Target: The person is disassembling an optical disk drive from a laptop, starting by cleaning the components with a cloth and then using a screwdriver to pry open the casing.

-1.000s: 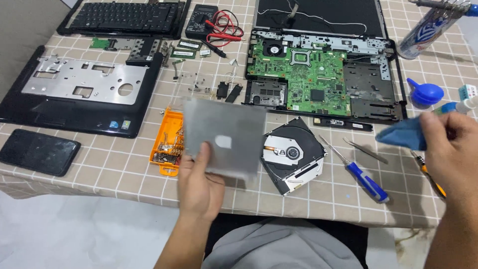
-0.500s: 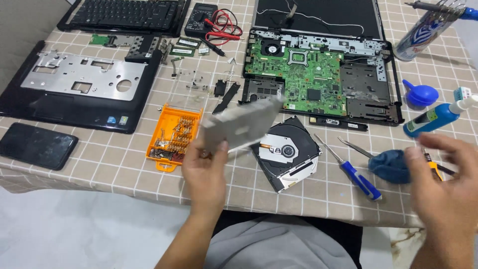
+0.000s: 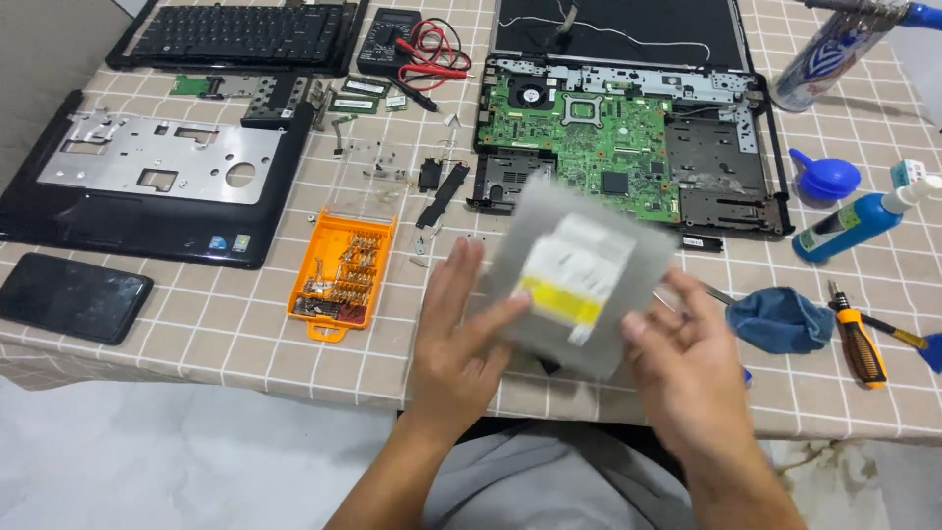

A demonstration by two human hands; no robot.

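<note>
A flat grey metal cover plate (image 3: 579,270) with a white and yellow sticker is held tilted above the table's front edge. My left hand (image 3: 461,339) grips its left edge, thumb on top. My right hand (image 3: 687,358) holds its lower right edge with fingers spread. The plate is blurred from motion. It hides the opened optical drive that lay on the checked tablecloth (image 3: 216,334) beneath it. The stripped laptop base with a green motherboard (image 3: 589,137) lies just beyond the plate.
An orange screwdriver bit case (image 3: 339,275) sits left of my left hand. A black palmrest (image 3: 147,186), phone (image 3: 71,297) and keyboard (image 3: 235,34) lie farther left. A blue cloth (image 3: 780,319), orange-handled screwdriver (image 3: 859,344), blue bottle (image 3: 854,221), spray can (image 3: 819,54) and multimeter (image 3: 397,34) are around.
My right hand dropped the blue cloth on the table and came in to grip the plate. The plate turned over, showing its stickered face, and now covers the drive.
</note>
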